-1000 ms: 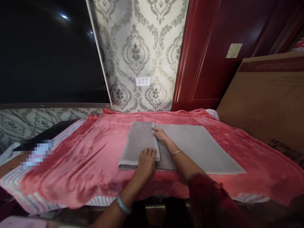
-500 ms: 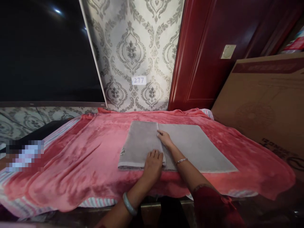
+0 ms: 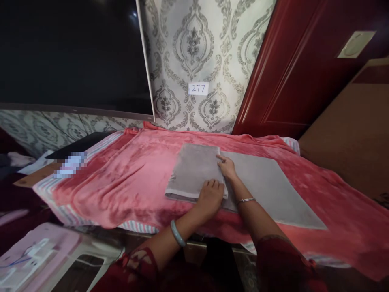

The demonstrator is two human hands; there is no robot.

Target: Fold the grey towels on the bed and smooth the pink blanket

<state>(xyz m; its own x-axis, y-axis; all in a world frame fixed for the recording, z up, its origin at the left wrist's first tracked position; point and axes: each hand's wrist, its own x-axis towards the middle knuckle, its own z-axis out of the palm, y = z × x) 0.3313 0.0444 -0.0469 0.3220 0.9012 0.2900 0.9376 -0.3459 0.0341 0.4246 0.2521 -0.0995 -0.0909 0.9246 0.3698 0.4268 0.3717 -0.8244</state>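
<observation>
A grey towel [image 3: 194,170], folded into a thick rectangle with a pale band along its front edge, lies on the pink blanket. My left hand [image 3: 211,196] is at its front right corner, fingers curled over the edge. Farther back, my right hand [image 3: 227,165] holds the towel's right edge between thumb and fingers. From under that side, a flat, smooth grey sheet [image 3: 267,186] extends to the right; whether it joins the towel cannot be made out. A small patterned mark shows at the towel's left edge.
The pink blanket [image 3: 133,174] covers the table, its striped border hanging at the front. A dark television screen [image 3: 73,52] stands behind on the left. A cardboard box [image 3: 352,134] leans at the right. A pink and white case [image 3: 39,259] sits low at front left.
My view has turned a little to the left, so everything sits differently in the picture and the pink and white case now shows. Both hands keep their places on the towel.
</observation>
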